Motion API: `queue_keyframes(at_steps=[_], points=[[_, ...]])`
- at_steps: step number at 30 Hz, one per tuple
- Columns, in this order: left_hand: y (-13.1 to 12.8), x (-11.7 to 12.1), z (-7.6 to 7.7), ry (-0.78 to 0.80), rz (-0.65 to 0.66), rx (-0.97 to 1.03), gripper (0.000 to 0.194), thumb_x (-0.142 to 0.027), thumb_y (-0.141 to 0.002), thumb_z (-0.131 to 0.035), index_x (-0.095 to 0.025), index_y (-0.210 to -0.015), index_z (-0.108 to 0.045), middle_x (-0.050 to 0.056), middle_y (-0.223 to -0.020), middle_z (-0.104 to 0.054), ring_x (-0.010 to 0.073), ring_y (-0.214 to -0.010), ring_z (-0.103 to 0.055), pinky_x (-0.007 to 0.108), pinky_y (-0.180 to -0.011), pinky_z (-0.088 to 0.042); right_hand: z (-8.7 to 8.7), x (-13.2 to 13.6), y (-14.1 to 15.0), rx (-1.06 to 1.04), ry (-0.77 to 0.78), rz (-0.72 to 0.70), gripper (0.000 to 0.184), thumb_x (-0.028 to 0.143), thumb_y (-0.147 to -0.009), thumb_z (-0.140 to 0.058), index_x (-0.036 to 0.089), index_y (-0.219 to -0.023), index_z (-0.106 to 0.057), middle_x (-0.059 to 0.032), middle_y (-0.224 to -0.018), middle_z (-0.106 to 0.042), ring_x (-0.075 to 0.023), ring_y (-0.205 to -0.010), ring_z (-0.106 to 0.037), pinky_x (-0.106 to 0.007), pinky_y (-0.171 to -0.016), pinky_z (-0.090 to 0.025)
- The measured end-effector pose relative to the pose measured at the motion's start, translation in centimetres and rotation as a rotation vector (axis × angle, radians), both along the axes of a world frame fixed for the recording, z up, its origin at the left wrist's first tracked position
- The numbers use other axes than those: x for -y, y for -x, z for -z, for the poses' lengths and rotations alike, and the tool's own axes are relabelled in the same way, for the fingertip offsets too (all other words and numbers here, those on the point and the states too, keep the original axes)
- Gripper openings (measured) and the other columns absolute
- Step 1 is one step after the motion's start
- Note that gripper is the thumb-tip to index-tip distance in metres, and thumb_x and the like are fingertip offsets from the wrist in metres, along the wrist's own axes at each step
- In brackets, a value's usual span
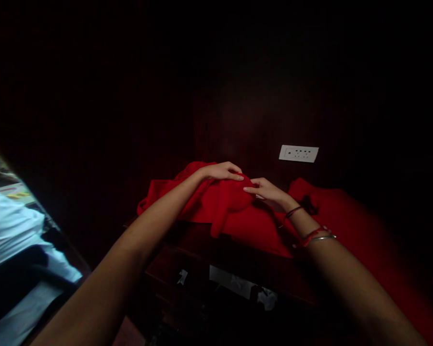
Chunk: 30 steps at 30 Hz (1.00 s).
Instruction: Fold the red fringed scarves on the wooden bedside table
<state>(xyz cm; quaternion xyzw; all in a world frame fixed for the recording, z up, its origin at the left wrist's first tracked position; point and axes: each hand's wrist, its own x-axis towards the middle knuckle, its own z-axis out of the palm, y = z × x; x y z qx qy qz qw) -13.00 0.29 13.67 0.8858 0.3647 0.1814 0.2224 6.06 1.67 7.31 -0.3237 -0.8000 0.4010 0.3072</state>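
A bunched red cloth (234, 202), perhaps a garment, lies on a dark wooden surface in the middle of the view. My left hand (223, 171) reaches over its top from the left, the fingers bent round a fold. From the right, my right hand (269, 190) pinches the edge of the same fold between thumb and fingers. Both sets of fingertips are close together, and parts of the fingers are hidden by the fabric. Bracelets (315, 235) circle my right wrist and forearm.
More red fabric (346, 216) spreads at the right. A white socket plate (299, 154) is on the dark wall behind. Below the surface are pale papers or scraps (231, 281) in shadow. At the far left, a person's pale clothing (14, 230) shows beside a dark panel.
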Motion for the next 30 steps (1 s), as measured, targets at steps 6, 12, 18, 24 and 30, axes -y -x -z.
queue_keyframes(at_steps=[6,12,18,24,30], points=[[4.0,-0.8,5.1,0.233,-0.141,-0.289,0.036,-0.044,-0.066,-0.055,-0.015,-0.085,-0.061,0.001,-0.079,-0.06,0.0124,-0.067,-0.049,0.02,-0.059,-0.034,-0.3,-0.8,-6.6,-0.335,0.256,0.11,0.027,0.04,-0.059,-0.063,0.017,-0.071,-0.057,0.0,-0.063,-0.061,-0.0119,-0.056,-0.055,-0.025,-0.057,-0.045],[8.9,-1.5,9.6,0.104,-0.393,-0.494,0.034,-0.037,-0.061,-0.059,-0.016,-0.088,-0.061,0.004,-0.083,-0.061,0.0163,-0.072,-0.051,0.023,-0.062,-0.035,2.7,-2.8,-15.4,0.011,0.245,0.526,0.023,0.039,-0.061,-0.059,0.016,-0.062,-0.061,-0.0045,-0.06,-0.061,-0.0153,-0.053,-0.055,-0.029,-0.056,-0.044],[7.7,-1.5,6.6,0.073,-0.257,-0.234,0.025,-0.036,-0.063,-0.058,-0.016,-0.078,-0.059,-0.001,-0.076,-0.057,0.0134,-0.071,-0.049,0.021,-0.063,-0.034,4.5,-3.7,-11.1,0.442,-0.205,0.457,0.028,0.028,-0.062,-0.058,0.013,-0.086,-0.063,-0.0118,-0.098,-0.061,-0.0222,-0.092,-0.054,-0.033,-0.085,-0.038],[4.1,-0.3,2.5,0.105,-0.141,0.052,0.027,-0.037,-0.064,-0.059,-0.015,-0.079,-0.057,-0.002,-0.076,-0.054,0.0116,-0.073,-0.047,0.02,-0.066,-0.033,3.4,-2.8,-1.1,0.305,-0.162,-0.021,0.045,0.037,-0.068,-0.056,0.015,-0.107,-0.053,-0.0077,-0.113,-0.054,-0.0202,-0.1,-0.05,-0.033,-0.09,-0.035],[6.8,0.3,3.7,0.278,-0.167,-0.124,0.029,-0.04,-0.066,-0.055,-0.017,-0.083,-0.061,0.0,-0.078,-0.059,0.0119,-0.071,-0.049,0.02,-0.065,-0.034,1.8,-2.5,-3.8,-0.055,0.193,-0.029,0.032,0.04,-0.064,-0.058,0.017,-0.087,-0.058,-0.0041,-0.087,-0.064,-0.0175,-0.074,-0.059,-0.031,-0.069,-0.046]])
